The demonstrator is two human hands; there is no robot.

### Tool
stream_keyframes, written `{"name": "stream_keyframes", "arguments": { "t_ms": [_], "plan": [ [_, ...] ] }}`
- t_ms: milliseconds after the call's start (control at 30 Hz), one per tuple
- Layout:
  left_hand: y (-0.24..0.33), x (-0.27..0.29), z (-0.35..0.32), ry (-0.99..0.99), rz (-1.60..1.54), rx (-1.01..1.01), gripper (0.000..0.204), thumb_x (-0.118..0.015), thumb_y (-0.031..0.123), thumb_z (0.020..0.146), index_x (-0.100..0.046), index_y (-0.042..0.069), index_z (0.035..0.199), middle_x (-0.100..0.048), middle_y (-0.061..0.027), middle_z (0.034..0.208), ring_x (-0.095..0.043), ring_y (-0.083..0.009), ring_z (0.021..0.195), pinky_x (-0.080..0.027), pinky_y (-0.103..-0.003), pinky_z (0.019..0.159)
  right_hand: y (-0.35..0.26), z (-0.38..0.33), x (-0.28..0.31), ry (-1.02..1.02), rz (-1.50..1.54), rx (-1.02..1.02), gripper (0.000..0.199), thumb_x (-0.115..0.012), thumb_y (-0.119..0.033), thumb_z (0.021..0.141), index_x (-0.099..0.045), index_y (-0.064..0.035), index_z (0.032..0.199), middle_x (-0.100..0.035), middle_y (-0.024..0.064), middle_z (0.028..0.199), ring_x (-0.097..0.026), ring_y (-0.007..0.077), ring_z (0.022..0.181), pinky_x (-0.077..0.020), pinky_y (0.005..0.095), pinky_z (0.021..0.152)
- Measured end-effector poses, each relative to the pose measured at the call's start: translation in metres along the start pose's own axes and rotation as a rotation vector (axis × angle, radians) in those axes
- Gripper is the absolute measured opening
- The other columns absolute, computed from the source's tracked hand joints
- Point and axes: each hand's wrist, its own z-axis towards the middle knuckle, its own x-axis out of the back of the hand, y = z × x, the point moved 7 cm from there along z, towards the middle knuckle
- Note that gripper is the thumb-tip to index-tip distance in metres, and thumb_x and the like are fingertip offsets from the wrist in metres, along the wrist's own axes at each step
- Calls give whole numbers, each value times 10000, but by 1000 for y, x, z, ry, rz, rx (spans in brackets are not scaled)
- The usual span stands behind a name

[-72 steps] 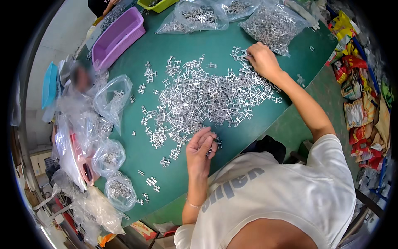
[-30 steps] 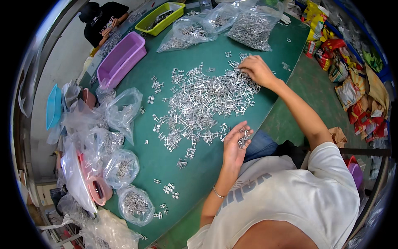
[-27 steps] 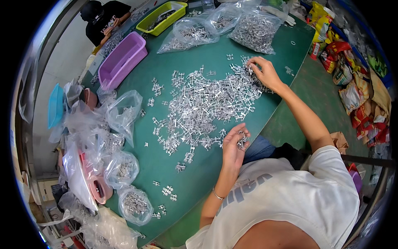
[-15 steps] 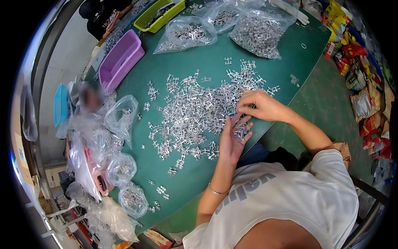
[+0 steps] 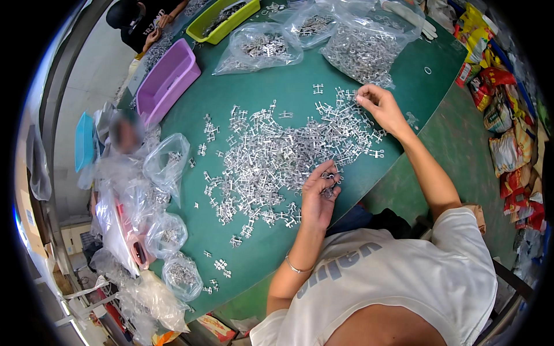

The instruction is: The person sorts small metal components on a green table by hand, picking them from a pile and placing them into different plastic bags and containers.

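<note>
A wide, loose pile of small silver H-shaped metal parts (image 5: 271, 155) is spread over the green table (image 5: 242, 288). My left hand (image 5: 318, 199) is palm up at the near right edge of the pile. Its fingers curl round several of the metal parts, partly hidden by the fingers. Farther off, my right hand (image 5: 381, 106) reaches to the pile's far right end. Thumb and fingertips pinch together there at a small metal part, most of which the fingers hide.
Clear bags of metal parts (image 5: 366, 55) stand along the far side. A purple bin (image 5: 180, 78) and a yellow-green bin (image 5: 234, 29) sit far left. Plastic bags (image 5: 167, 233) crowd the left edge. Another person (image 5: 144, 23) works at the far left. Colourful packages (image 5: 513, 138) lie at right.
My right hand has left my left palm and moved away to the pile's far right end. My left hand has drawn slightly nearer, its fingers more curled over the parts.
</note>
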Motion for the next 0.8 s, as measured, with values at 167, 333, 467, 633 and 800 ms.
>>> {"name": "stream_keyframes", "arguments": {
  "t_ms": [167, 333, 467, 633, 800],
  "plan": [
    [-6, 7, 6, -327, -235, 35, 317, -495, 123, 819, -505, 7, 1115, -469, -22, 824, -409, -103, 655, -319, -186, 472, -34, -19, 4, 222, -667, 439, 163, -621, -56, 726, -597, -26, 884, -555, 77, 908, -506, 255, 844, -412, 335, 710],
    [1, -8, -6, -128, 0, 36, 386, -506, 40, 790, -479, 12, 1174, -520, -24, 920, -486, -116, 738, -382, -190, 507, -48, -14, -34, 118, -689, 483, 215, -601, -54, 740, -606, -40, 954, -537, 64, 1001, -470, 250, 937, -381, 357, 788],
    [-1, 0, -9, -169, 96, -12, 436, -506, -10, 780, -456, 14, 1213, -534, -35, 1010, -537, -135, 851, -429, -209, 567, -63, -16, -78, -118, -648, 566, 261, -584, -68, 766, -575, -44, 1026, -529, 87, 1050, -460, 270, 973, -339, 356, 854],
    [5, -3, -17, -170, 32, -30, 324, -519, 71, 841, -490, 11, 1158, -509, -24, 882, -502, -118, 777, -393, -205, 539, -52, -12, -91, -303, -684, 390, 207, -607, -90, 755, -551, -31, 946, -550, 64, 1020, -459, 246, 995, -296, 387, 890],
    [2, 13, -16, -181, -28, 65, 283, -526, 144, 868, -509, 6, 1115, -452, -5, 746, -436, -99, 668, -349, -191, 496, -57, -12, -56, -1, -109, 361, 152, -669, -102, 734, -562, -8, 789, -573, 70, 669, -539, 149, 597, -410, 258, 558]
  ]
}}
